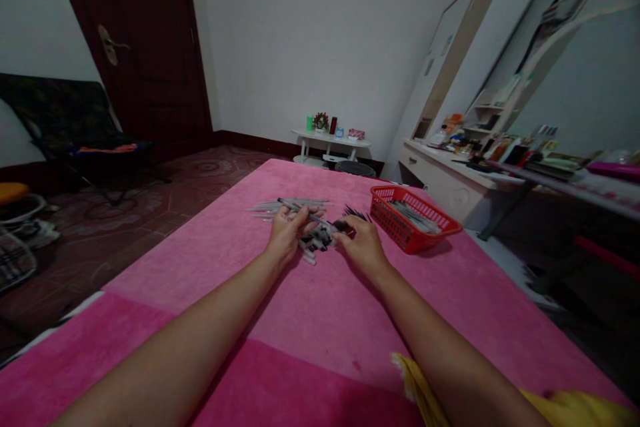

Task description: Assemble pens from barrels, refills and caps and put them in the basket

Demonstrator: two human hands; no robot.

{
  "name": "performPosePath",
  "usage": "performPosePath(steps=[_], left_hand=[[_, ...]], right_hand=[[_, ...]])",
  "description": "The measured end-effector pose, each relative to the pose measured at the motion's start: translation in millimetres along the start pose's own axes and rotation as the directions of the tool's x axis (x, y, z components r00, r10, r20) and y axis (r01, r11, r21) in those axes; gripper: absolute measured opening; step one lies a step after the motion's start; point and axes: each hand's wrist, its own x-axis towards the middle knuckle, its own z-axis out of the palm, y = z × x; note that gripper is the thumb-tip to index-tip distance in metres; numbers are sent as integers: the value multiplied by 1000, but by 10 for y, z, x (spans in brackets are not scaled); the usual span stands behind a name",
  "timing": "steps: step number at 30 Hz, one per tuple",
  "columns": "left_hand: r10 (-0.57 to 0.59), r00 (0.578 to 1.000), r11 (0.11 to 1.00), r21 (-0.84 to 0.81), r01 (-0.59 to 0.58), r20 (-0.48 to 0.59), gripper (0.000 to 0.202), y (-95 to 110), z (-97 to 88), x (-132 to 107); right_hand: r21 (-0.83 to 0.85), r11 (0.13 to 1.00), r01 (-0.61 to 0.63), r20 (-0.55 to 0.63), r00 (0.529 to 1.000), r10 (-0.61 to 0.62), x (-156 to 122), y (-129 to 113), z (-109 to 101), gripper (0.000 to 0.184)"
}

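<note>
My left hand (pixel 289 227) is closed on a slim pen (pixel 303 209), holding it tilted down toward the right between thumb and fingers. At the pen's right end my right hand (pixel 361 239) pinches a small dark piece, partly hidden by the fingers. Whether that piece touches the pen I cannot tell. Under and between the hands lies a heap of small black and clear pen caps (pixel 317 239). Several clear pen barrels (pixel 265 208) lie side by side behind my left hand. Thin black pointed pieces (pixel 356 213) show just beyond my right hand.
A red plastic basket (pixel 407 233) holding many slim pen parts (pixel 415 215) stands right of my right hand. Pink cloth (pixel 300 307) covers the work surface. Yellow fabric (pixel 425 387) lies by my right forearm. A cluttered dresser (pixel 450 170) stands at right.
</note>
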Motion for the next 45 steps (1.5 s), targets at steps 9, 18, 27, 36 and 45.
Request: performPosePath(steps=[9, 18, 27, 36, 45], left_hand=[[-1, 1000, 1000, -5, 1, -7, 39, 3, -8, -2], [1, 998, 1000, -7, -2, -69, 40, -8, -42, 34], [8, 998, 1000, -6, -8, -70, 38, -34, -64, 49], [-17, 998, 999, -44, 14, -67, 40, -28, -27, 28], [-71, 997, 996, -66, 68, -34, 43, -81, -4, 6]], right_hand=[[163, 982, -95, -56, 993, 105, -1, -19, 13, 31], [494, 831, -255, -100, 933, 346, 36, 78, 47, 26], [754, 511, -412, 168, 874, 456, -4, -105, 44, 36], [671, 665, -328, 68, 921, 385, -8, -100, 103, 28], [283, 950, -134, -102, 980, 169, -29, -82, 101, 11]])
